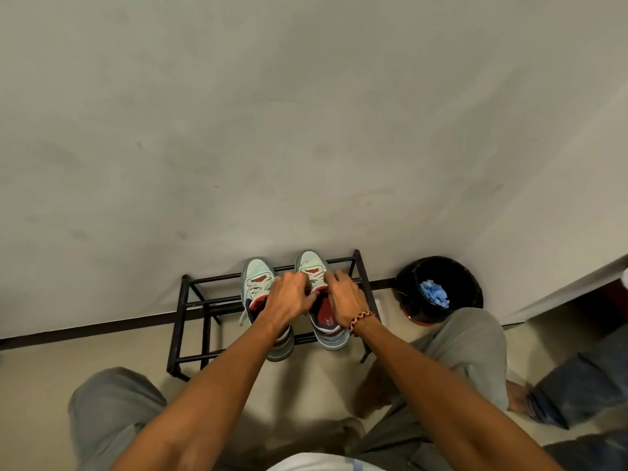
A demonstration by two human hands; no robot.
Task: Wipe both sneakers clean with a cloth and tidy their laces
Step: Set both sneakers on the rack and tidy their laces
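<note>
Two pale mint sneakers with red tongues stand side by side on a black metal shoe rack (190, 304) against the wall. The left sneaker (255, 283) has loose white laces hanging off its side. Both hands are on the right sneaker (311, 265). My left hand (289, 299) lies over its tongue, fingers curled at the laces. My right hand (343, 294), with a braided bracelet on the wrist, has its fingers curled at the laces on the shoe's right side. A crumpled blue cloth (434, 294) lies inside a black bin.
The black bin (467, 283) stands right of the rack by the wall. My knees in grey trousers flank the rack's front. A person's leg in jeans (584, 385) is at the right edge. A white ledge (577, 287) juts out at right.
</note>
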